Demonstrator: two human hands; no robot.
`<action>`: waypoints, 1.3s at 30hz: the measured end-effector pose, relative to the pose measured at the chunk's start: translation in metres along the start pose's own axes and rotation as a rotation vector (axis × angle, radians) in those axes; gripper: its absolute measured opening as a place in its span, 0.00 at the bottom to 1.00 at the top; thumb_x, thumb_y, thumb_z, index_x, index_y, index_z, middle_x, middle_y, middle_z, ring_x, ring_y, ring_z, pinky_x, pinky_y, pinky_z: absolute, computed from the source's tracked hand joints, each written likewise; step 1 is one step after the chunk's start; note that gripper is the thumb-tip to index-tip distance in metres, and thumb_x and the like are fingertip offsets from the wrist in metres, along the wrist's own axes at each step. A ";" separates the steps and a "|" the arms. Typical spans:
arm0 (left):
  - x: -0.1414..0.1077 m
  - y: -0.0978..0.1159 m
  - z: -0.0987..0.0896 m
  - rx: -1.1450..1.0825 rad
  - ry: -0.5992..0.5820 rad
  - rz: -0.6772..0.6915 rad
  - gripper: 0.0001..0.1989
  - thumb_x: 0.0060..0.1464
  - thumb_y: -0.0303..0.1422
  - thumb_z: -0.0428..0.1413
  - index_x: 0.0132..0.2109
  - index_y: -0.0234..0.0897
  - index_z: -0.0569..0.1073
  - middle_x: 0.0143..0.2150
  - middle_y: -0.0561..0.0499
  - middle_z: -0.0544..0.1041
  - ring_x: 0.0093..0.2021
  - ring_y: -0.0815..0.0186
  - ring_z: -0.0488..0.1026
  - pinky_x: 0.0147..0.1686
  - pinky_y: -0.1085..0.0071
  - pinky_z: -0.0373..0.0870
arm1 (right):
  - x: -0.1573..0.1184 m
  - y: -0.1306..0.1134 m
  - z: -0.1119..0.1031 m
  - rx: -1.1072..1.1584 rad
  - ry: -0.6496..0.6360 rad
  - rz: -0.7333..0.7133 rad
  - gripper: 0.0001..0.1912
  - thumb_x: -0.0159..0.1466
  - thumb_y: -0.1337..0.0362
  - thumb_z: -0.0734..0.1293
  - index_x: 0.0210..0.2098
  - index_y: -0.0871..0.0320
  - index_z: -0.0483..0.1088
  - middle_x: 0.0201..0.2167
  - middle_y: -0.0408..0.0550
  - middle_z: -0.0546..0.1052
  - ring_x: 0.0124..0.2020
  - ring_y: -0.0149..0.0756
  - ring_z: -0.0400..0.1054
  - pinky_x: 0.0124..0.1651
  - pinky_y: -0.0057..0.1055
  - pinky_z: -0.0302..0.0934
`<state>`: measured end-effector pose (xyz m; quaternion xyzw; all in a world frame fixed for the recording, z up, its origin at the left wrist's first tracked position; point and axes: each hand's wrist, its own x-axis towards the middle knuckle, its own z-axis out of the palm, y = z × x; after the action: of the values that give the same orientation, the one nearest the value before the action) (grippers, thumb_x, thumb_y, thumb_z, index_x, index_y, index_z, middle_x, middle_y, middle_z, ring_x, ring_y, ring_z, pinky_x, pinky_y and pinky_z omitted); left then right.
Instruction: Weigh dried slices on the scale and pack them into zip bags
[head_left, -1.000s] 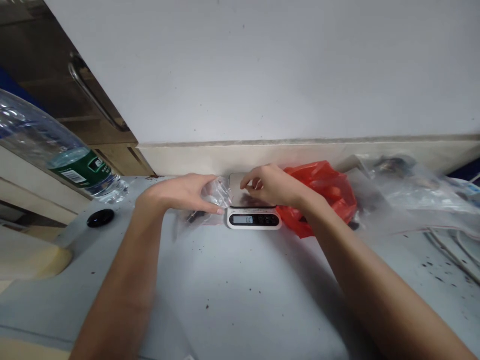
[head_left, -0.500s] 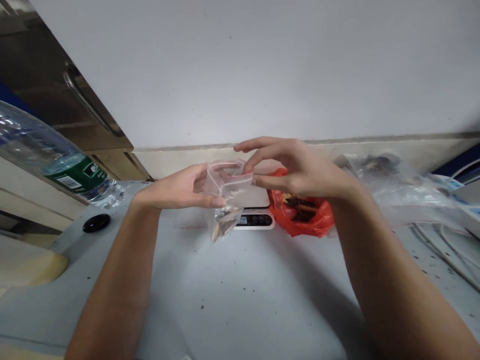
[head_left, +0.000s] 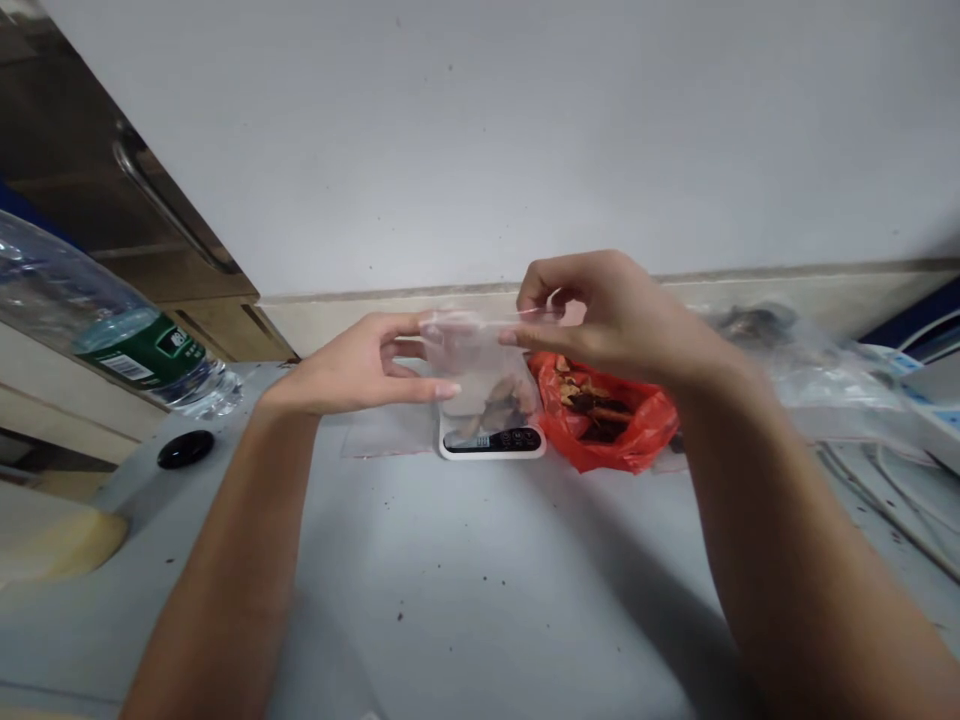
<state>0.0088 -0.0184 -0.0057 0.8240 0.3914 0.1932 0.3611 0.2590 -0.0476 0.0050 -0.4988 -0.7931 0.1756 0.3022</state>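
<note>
Both my hands hold a small clear zip bag point(head_left: 480, 365) upright, with brown dried pieces in its lower right part. My left hand point(head_left: 367, 370) has its left edge between thumb and fingers. At the top right edge, my right hand point(head_left: 592, 310) pinches the bag. Behind and below the bag is a white digital scale point(head_left: 491, 452), partly hidden by it; the digits on its display are too small to read. Right of the scale sits an open red plastic bag point(head_left: 637, 440) with brown dried pieces inside.
A large water bottle point(head_left: 142, 350) with a green label leans in at the left, near a black oval object point(head_left: 185, 449). Flat clear bags point(head_left: 390, 430) lie left of the scale. More clear plastic point(head_left: 810, 370) and grey cables point(head_left: 885, 510) are at the right.
The zip bag has moved right and been spread flat across its top. My right hand has moved right and changed from loosely spread fingers at its mouth to a pinch on its edge.
</note>
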 end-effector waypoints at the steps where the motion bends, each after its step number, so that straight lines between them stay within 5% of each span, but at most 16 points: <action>1: 0.001 0.000 0.001 -0.001 0.045 -0.008 0.28 0.50 0.46 0.66 0.57 0.41 0.80 0.54 0.46 0.83 0.52 0.54 0.80 0.53 0.58 0.78 | 0.000 0.001 -0.001 0.018 0.021 0.016 0.15 0.63 0.56 0.72 0.26 0.54 0.65 0.28 0.44 0.73 0.34 0.37 0.67 0.39 0.33 0.61; 5: 0.002 0.000 0.001 -0.008 0.202 -0.014 0.17 0.50 0.45 0.66 0.41 0.38 0.83 0.40 0.47 0.85 0.42 0.58 0.82 0.46 0.63 0.80 | -0.004 0.011 -0.009 0.154 -0.030 0.022 0.17 0.60 0.52 0.75 0.25 0.54 0.67 0.25 0.43 0.71 0.29 0.35 0.65 0.33 0.33 0.61; 8: 0.000 0.002 -0.002 0.028 0.160 0.000 0.14 0.50 0.44 0.66 0.36 0.38 0.82 0.36 0.49 0.84 0.40 0.59 0.81 0.43 0.66 0.80 | -0.007 0.019 -0.016 0.225 -0.053 0.000 0.17 0.58 0.49 0.75 0.27 0.54 0.72 0.24 0.43 0.73 0.28 0.34 0.67 0.32 0.33 0.63; 12: -0.001 0.005 -0.001 0.085 0.094 0.015 0.13 0.52 0.44 0.65 0.38 0.39 0.83 0.38 0.50 0.85 0.41 0.60 0.81 0.43 0.68 0.78 | -0.008 0.022 -0.019 0.277 -0.063 0.000 0.17 0.57 0.49 0.76 0.26 0.55 0.73 0.26 0.46 0.78 0.28 0.34 0.69 0.31 0.33 0.65; 18: 0.002 0.006 0.004 0.045 0.251 0.113 0.13 0.60 0.43 0.61 0.35 0.37 0.81 0.34 0.49 0.83 0.38 0.62 0.81 0.42 0.69 0.79 | -0.009 0.021 -0.020 0.282 -0.102 0.022 0.16 0.57 0.51 0.76 0.26 0.55 0.73 0.25 0.47 0.78 0.29 0.36 0.71 0.31 0.34 0.66; 27: 0.003 0.010 0.010 0.187 0.319 0.271 0.10 0.59 0.36 0.59 0.30 0.39 0.77 0.29 0.53 0.80 0.32 0.66 0.77 0.33 0.73 0.72 | -0.010 0.023 -0.023 0.278 -0.195 -0.020 0.15 0.58 0.54 0.76 0.28 0.53 0.69 0.25 0.45 0.76 0.27 0.36 0.69 0.30 0.35 0.64; 32: 0.007 0.013 0.018 0.288 0.355 0.357 0.12 0.61 0.34 0.56 0.28 0.39 0.74 0.26 0.54 0.78 0.30 0.66 0.75 0.32 0.72 0.70 | -0.003 0.013 -0.008 0.223 -0.183 -0.076 0.13 0.62 0.51 0.73 0.36 0.54 0.75 0.34 0.48 0.80 0.36 0.42 0.75 0.37 0.36 0.66; 39: 0.008 0.011 0.024 0.275 0.415 0.422 0.07 0.60 0.33 0.58 0.32 0.41 0.77 0.30 0.54 0.81 0.30 0.66 0.76 0.34 0.72 0.73 | 0.004 0.001 0.008 0.169 -0.141 -0.143 0.11 0.64 0.64 0.69 0.25 0.57 0.70 0.23 0.42 0.72 0.29 0.33 0.66 0.35 0.32 0.58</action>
<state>0.0339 -0.0274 -0.0131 0.8711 0.2996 0.3731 0.1106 0.2530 -0.0429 -0.0010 -0.4002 -0.8283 0.2544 0.2985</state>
